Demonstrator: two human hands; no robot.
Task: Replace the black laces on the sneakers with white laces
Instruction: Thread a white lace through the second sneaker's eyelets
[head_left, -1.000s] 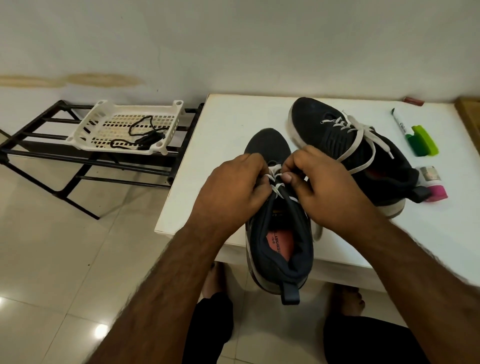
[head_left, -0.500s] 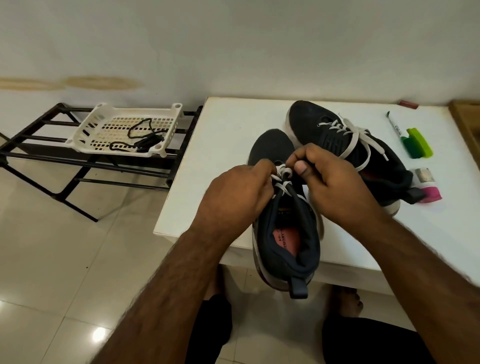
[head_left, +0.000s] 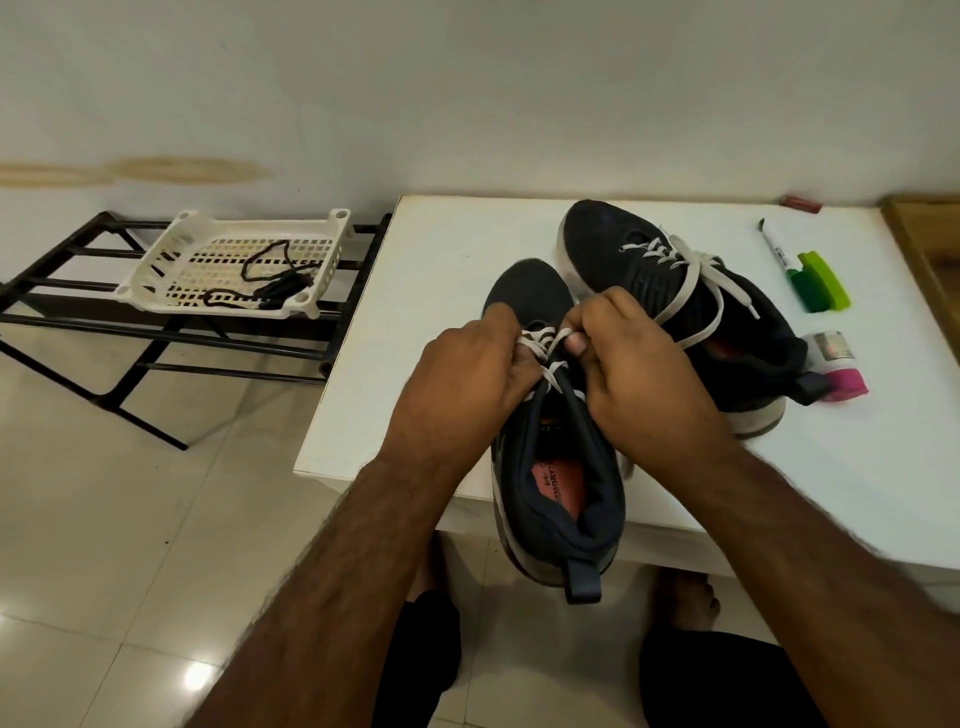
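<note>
A dark sneaker (head_left: 558, 499) lies heel toward me, overhanging the front edge of the white table (head_left: 431, 291). Its white lace (head_left: 543, 345) crosses the upper eyelets. My left hand (head_left: 467, 379) pinches the lace on the left side of the tongue. My right hand (head_left: 639, 374) pinches it on the right side. A second dark sneaker (head_left: 618, 244) with a white lace (head_left: 691, 265) threaded and loose lies behind, to the right. Black laces (head_left: 270, 280) sit in a white basket (head_left: 166, 260).
The basket rests on a black metal rack (head_left: 67, 291) left of the table. A marker (head_left: 776, 252), green highlighters (head_left: 823, 283) and a pink-capped container (head_left: 839, 369) lie on the table's right side. A wooden edge (head_left: 930, 244) borders the far right. My knees show below.
Both hands stay on the near sneaker's white lace and have shifted slightly, my right hand turning over the knot area. The sneaker has barely moved.
</note>
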